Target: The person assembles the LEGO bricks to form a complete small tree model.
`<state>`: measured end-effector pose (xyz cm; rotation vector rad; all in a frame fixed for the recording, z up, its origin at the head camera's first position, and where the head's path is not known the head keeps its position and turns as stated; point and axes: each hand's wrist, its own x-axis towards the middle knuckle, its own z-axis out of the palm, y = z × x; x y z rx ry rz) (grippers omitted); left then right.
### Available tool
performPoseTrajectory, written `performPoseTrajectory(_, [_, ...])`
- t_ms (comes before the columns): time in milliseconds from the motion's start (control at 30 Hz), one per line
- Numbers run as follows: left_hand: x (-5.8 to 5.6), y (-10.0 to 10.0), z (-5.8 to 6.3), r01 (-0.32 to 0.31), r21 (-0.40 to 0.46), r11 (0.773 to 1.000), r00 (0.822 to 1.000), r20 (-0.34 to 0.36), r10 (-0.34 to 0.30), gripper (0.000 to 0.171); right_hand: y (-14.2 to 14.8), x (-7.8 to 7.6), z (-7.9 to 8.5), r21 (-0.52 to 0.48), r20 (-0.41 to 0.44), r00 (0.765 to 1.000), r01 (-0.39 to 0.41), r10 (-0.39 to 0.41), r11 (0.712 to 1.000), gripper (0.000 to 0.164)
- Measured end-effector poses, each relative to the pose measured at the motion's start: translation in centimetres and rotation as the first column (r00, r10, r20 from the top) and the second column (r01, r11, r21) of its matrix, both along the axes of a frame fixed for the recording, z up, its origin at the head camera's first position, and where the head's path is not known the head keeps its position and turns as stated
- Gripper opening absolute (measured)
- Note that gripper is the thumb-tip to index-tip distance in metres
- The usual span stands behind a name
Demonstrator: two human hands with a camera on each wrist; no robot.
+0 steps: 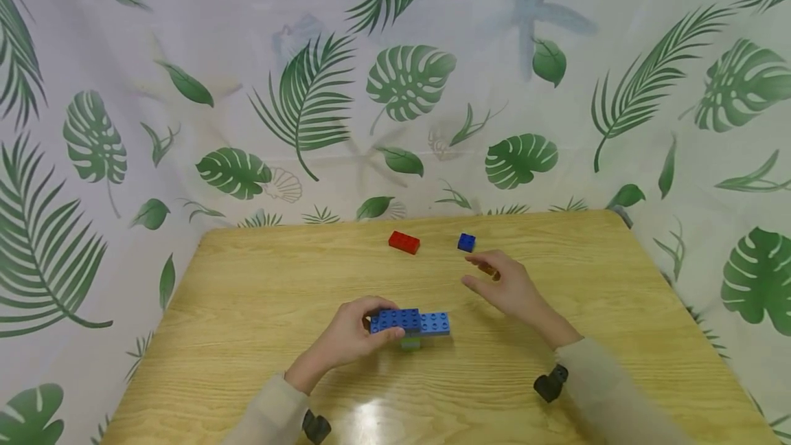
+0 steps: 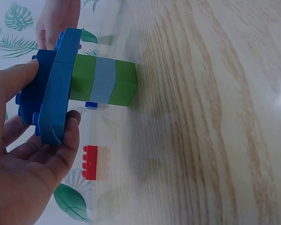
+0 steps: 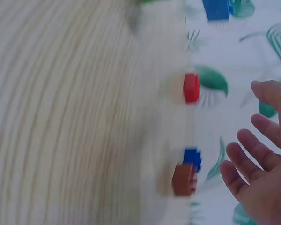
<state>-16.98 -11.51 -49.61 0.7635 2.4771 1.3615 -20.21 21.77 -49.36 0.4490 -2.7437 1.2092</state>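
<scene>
My left hand grips a built-up piece of toy bricks by its top. A dark blue brick sits on a longer lighter blue brick, which sticks out to the right. Below them, a column of a green brick, a light blue brick and another green brick reaches down to the tabletop. To the right, my right hand hovers with fingers spread and holds nothing. Under it lies an orange-brown brick, mostly hidden by the fingers in the head view.
Toward the back of the wooden table lie a red brick and a small dark blue brick, just beyond my right fingertips. A leaf-patterned cloth hangs behind the table's back edge and at both sides.
</scene>
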Motion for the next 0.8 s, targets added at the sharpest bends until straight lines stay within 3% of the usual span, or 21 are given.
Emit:
performPoseTrajectory(133, [0.0,-0.1,-0.1,0.002,0.007,1.0,1.0,-0.001,-0.002,0.039,1.6,-0.8,-0.8,-0.007,-0.024,0.998,0.055,-0.055,0.998,0.036])
performPoseTrajectory(333, [0.0,-0.1,-0.1,0.004,0.006,1.0,1.0,0.0,-0.004,0.039,3.3,-1.6,-2.0,0.013,-0.005,0.994,0.108,-0.108,0.994,0.042])
performPoseTrajectory(800, [-0.1,-0.2,0.2,0.004,-0.009,1.0,1.0,0.011,-0.004,0.038,5.3,-2.8,-4.3,0.041,0.084,0.988,0.128,-0.131,0.991,0.056])
